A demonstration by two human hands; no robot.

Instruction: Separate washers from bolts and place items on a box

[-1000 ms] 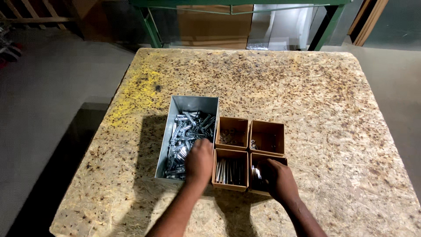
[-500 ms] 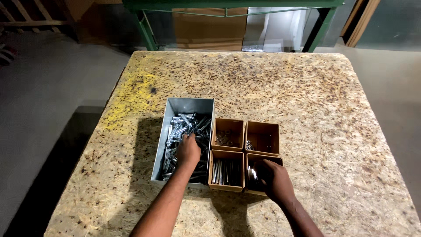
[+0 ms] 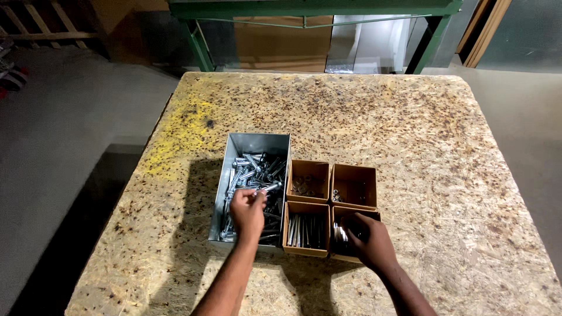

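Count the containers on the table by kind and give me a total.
Metal bin of bolts: 1
Small cardboard boxes: 4, at
Total: 5 containers

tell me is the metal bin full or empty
Partly full: the metal bin holds a loose heap of silvery bolts, though bare wall shows at its far end. The left hand reaches into it.

Speckled chipboard tabletop (image 3: 410,129) with yellow smear (image 3: 187,126) far left; green metal frame (image 3: 310,9) beyond; wooden pallet (image 3: 29,23) far left.
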